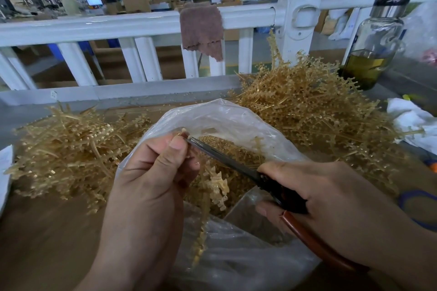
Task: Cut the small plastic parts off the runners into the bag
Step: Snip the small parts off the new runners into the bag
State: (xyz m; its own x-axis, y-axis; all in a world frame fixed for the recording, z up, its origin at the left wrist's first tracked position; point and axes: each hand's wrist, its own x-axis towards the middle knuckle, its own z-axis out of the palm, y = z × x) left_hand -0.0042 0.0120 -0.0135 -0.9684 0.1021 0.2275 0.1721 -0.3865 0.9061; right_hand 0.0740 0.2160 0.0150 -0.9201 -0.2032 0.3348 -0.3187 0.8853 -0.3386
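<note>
My left hand [156,172] pinches the top of a tan plastic runner [216,184] that hangs down over the mouth of a clear plastic bag [231,120]. In my right hand [326,198] I grip scissors [227,160] with dark blades and reddish-brown handles. The blade tips meet the runner right at my left thumb. Small tan cut parts [236,149] lie heaped inside the bag.
Tangled tan runners lie in one pile on the left [68,146] and another at the back right [314,106]. A glass bottle [373,40] with olive liquid stands at the right. A white railing [94,28] carries a brown cloth [203,28]. People work in the background.
</note>
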